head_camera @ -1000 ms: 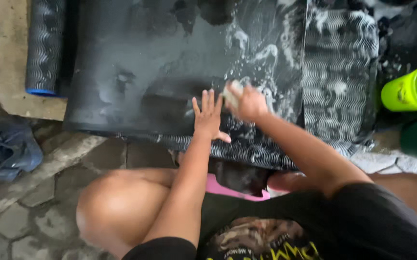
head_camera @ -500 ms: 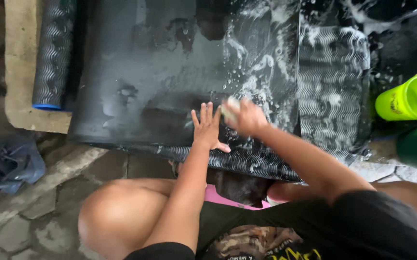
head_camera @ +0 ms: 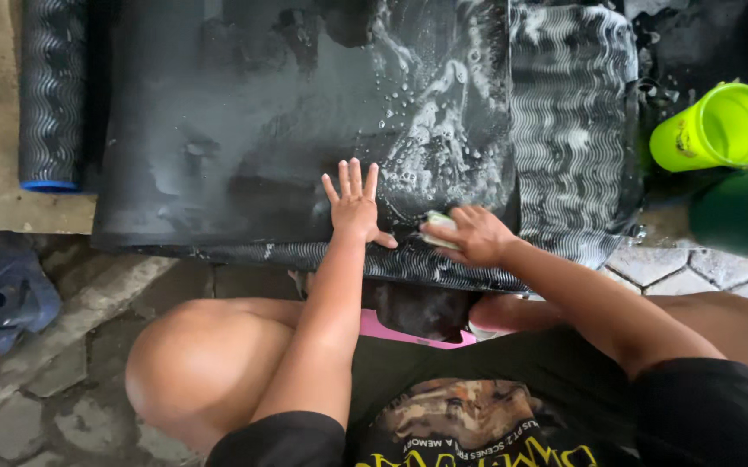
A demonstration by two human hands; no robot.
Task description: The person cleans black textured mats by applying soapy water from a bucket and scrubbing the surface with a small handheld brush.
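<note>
Work in hand: a person crouches over a black rubber mat (head_camera: 244,147) spread on the ground and scrubs it with a small pale sponge (head_camera: 437,228).
Where the mat lies: flat on the paving just in front of the person's knees, on top of a second, ribbed mat (head_camera: 577,130) whose wavy surface shows at the right and along the near edge.
Done so far: by my reckoning the right part has been gone over, since white suds (head_camera: 443,112) streak it from the top down to the sponge.
Left to do: the left and middle of the mat look dull with hardly any foam, so I would judge most of it not yet scrubbed, and none of it rinsed.
Left hand (head_camera: 355,206): wide open, fingers spread, palm pressed flat on the mat near its front edge.
Right hand (head_camera: 471,233): closed around the sponge, pressing it on the wet mat just beside the left thumb.
Around them: a rolled mat (head_camera: 52,91) lies well apart at the left, a lime-green cup (head_camera: 715,128) and a dark green bucket (head_camera: 741,216) at the right.
</note>
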